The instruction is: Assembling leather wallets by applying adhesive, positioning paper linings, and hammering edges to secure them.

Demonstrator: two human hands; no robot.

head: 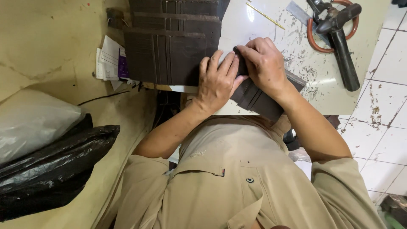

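Observation:
My left hand (217, 80) and my right hand (263, 63) meet over a dark brown leather wallet piece (258, 99) that lies on the white worktop (271, 34). Both hands press and pinch its upper edge, fingers curled on the leather. The piece shows stepped card pockets and reaches past the table's near edge. Just left of my left hand lies a stack of similar dark brown leather panels (169, 46) with pocket slits.
A black-handled tool with an orange ring (337, 29) lies at the table's right. A thin yellow stick (265, 15) and a metal ruler (298, 11) lie at the back. Papers (108, 63) stick out left of the stack. Black and clear plastic bags (46, 161) sit at left.

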